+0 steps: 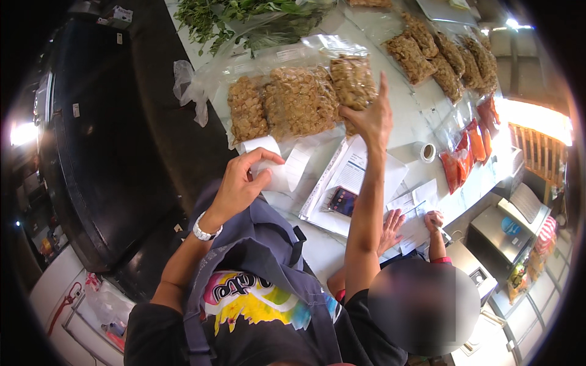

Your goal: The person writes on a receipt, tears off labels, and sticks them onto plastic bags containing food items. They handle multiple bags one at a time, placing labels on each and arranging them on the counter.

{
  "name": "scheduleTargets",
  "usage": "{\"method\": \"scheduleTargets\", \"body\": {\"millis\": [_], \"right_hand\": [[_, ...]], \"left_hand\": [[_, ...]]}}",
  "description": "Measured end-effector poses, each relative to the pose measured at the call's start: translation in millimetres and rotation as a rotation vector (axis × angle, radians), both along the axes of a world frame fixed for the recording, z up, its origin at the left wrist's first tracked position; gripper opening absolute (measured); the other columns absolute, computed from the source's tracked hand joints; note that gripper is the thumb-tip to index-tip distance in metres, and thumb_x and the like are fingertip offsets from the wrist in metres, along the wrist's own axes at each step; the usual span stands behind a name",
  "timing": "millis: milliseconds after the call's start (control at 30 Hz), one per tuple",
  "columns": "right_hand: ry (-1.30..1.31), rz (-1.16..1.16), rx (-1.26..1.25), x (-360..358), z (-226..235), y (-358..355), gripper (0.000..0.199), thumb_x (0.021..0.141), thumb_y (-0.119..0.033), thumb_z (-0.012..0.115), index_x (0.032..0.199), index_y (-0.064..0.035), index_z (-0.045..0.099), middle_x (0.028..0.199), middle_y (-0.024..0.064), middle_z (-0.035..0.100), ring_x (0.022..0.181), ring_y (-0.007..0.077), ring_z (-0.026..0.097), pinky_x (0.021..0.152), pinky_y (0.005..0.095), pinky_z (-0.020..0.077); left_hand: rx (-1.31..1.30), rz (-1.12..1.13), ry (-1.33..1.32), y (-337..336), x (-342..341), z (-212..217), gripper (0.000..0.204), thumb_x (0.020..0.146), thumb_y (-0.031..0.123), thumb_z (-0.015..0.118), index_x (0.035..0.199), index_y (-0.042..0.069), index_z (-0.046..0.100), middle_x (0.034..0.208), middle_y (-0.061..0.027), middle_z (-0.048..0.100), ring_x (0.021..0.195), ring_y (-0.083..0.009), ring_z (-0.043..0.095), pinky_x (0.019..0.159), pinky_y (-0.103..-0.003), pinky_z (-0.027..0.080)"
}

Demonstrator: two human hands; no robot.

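Note:
My left hand (243, 180) pinches a strip of white paper labels (298, 161), which curls beside the lower edge of the bags. At the right end of the row, my right hand (373, 122) has its thumb against a clear bag of brown chip-like pieces (353, 82). The index finger of that hand points up along the bag's side, apart from the thumb. Left of this bag lie more filled bags, a wide bag (300, 100) and a narrower bag (247, 110). Part of the label strip is hidden behind my left fingers.
Leafy greens (244, 21) lie at the far edge. More brown-filled bags (439, 55) and red-orange pouches (464, 152) line the right side. An open binder (351, 174), a phone (343, 201) and a tape roll (425, 152) are near. A co-worker's hands (390, 230) rest by papers.

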State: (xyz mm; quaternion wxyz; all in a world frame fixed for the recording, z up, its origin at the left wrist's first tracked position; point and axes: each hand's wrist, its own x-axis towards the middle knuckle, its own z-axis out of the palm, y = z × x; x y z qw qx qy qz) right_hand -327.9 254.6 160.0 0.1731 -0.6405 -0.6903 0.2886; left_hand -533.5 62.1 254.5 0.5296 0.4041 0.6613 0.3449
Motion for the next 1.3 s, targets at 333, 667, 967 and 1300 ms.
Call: {"method": "scheduleTargets", "body": {"millis": [333, 667, 967, 1300], "right_hand": [[0.074, 0.138, 0.090, -16, 31, -21, 0.071, 0.071, -0.030, 0.078, 0.132, -0.0103, 0.049, 0.118, 0.0190, 0.056, 0.105, 0.0301, 0.058, 0.088, 0.0413, 0.0488], [0.869, 0.280, 0.014, -57, 100, -126, 0.042, 0.076, 0.002, 0.070, 0.116, 0.0015, 0.056, 0.105, 0.0122, 0.065, 0.097, 0.0191, 0.063, 0.088, 0.0312, 0.0498], [0.709, 0.023, 0.281, -83, 104, -148, 0.034, 0.075, 0.004, 0.071, 0.107, -0.0060, 0.067, 0.088, 0.0088, 0.068, 0.076, 0.0155, 0.066, 0.071, 0.0277, 0.0528], [0.630, -0.061, 0.379, -87, 93, -162, 0.020, 0.076, -0.002, 0.070, 0.095, -0.0064, 0.069, 0.087, 0.0088, 0.069, 0.078, 0.0239, 0.067, 0.072, 0.0339, 0.0526]], "left_hand": [[0.154, 0.084, -0.200, 21, -29, 9, 0.028, 0.084, 0.005, 0.050, 0.110, 0.002, 0.061, 0.097, -0.0013, 0.061, 0.084, -0.0065, 0.058, 0.075, -0.021, 0.047], [0.180, -0.036, -0.308, 74, -51, 32, 0.031, 0.085, 0.008, 0.049, 0.113, 0.005, 0.062, 0.096, -0.0011, 0.063, 0.081, -0.0063, 0.059, 0.071, -0.023, 0.051], [0.196, -0.138, -0.261, 69, -49, 35, 0.037, 0.089, 0.016, 0.058, 0.124, 0.005, 0.055, 0.104, -0.0041, 0.063, 0.096, -0.0100, 0.059, 0.080, -0.026, 0.051], [0.271, -0.227, -0.054, 68, -39, 29, 0.034, 0.082, 0.000, 0.062, 0.116, 0.004, 0.060, 0.099, -0.0077, 0.064, 0.082, -0.0106, 0.064, 0.066, -0.024, 0.054]]}}
